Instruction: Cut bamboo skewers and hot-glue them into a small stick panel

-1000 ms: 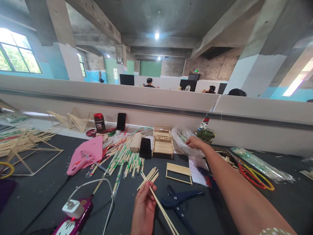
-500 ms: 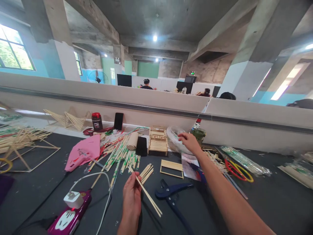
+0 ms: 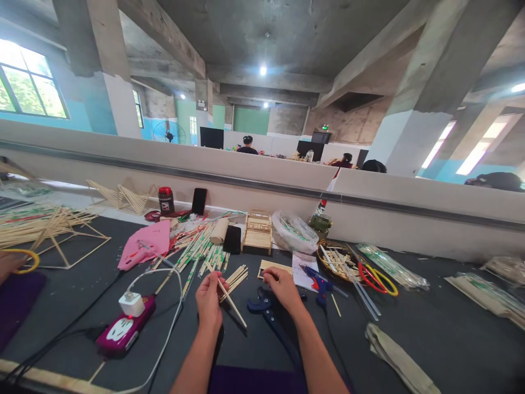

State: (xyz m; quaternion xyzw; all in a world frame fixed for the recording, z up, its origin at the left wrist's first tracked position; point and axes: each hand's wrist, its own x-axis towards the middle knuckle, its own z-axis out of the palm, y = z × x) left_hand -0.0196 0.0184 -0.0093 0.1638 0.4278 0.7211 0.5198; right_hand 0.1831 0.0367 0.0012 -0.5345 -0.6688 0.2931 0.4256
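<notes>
My left hand (image 3: 210, 303) is closed round thin wooden sticks (image 3: 234, 309), which slant down to the right from the fingertips. Behind it, a small bunch of loose sticks (image 3: 235, 282) lies on the dark table. My right hand (image 3: 282, 285) hovers over a small panel of glued sticks (image 3: 279, 265), partly covering it. Its fingers are curled together, and anything between them is hidden. Between and below my hands lie dark blue cutting pliers (image 3: 268, 314), partly hidden by my right forearm. Just right is a blue glue gun (image 3: 322, 285) on a printed sheet (image 3: 301, 262).
Behind stand a stick-built furniture model (image 3: 257, 232), a plastic bag (image 3: 293, 230) and a jar (image 3: 320, 223). A basket (image 3: 324, 268) of short pieces sits right. Left are wrapped chopsticks (image 3: 200, 246), a pink glue gun (image 3: 141, 253), a power strip (image 3: 127, 331) and white cable (image 3: 178, 306). Another person's hand (image 3: 10, 262) shows far left.
My right hand has come back from the plastic bag, leftwards and nearer, beside the left hand. My left hand still holds its sticks. The camera view has shifted slightly.
</notes>
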